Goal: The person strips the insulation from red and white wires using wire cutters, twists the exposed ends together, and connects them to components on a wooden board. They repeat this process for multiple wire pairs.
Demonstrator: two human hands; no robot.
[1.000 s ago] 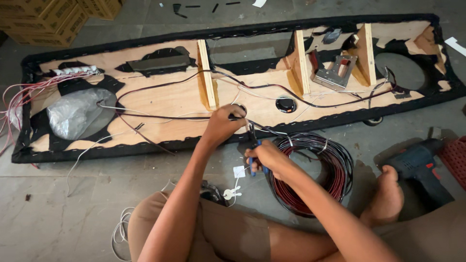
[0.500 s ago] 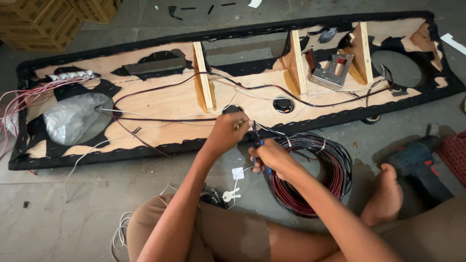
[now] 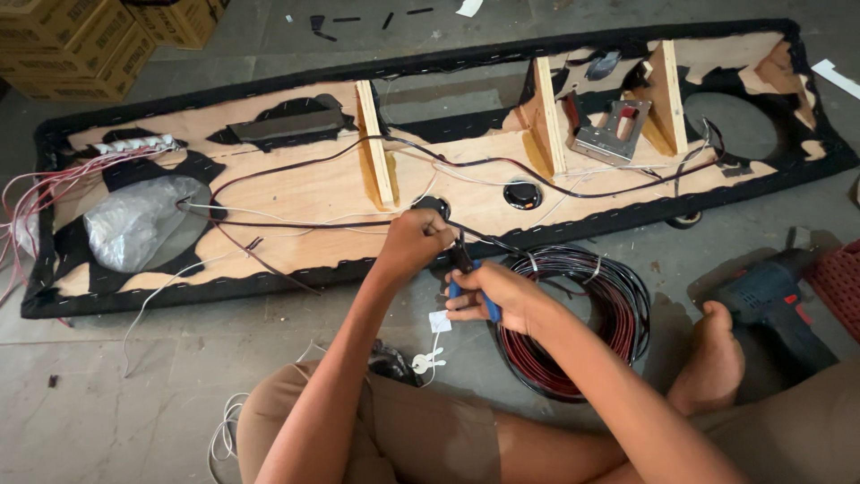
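My left hand [image 3: 412,244] pinches a black wire [image 3: 296,223] at the front edge of a long plywood panel [image 3: 305,193] trimmed in black fabric. Just right of it, my right hand [image 3: 491,291] grips blue-handled pliers [image 3: 473,285], whose jaws sit at the wire close to my left fingers. The wire runs leftward over the wood toward a round cut-out filled with a crumpled plastic bag [image 3: 134,224]. A coil of red and black cable [image 3: 573,314] lies on the floor beneath my right wrist.
Upright wooden ribs [image 3: 374,152] divide the panel. A metal staple tool [image 3: 614,130] rests on it at the right. A cordless drill [image 3: 775,300] lies beside my bare foot [image 3: 712,363]. Cardboard boxes [image 3: 81,36] stand at far left. Red wires [image 3: 36,193] trail off the panel's left end.
Both hands drew slightly nearer to me and closer together; the pliers now meet the wire by my left fingers. The view shifted a little.
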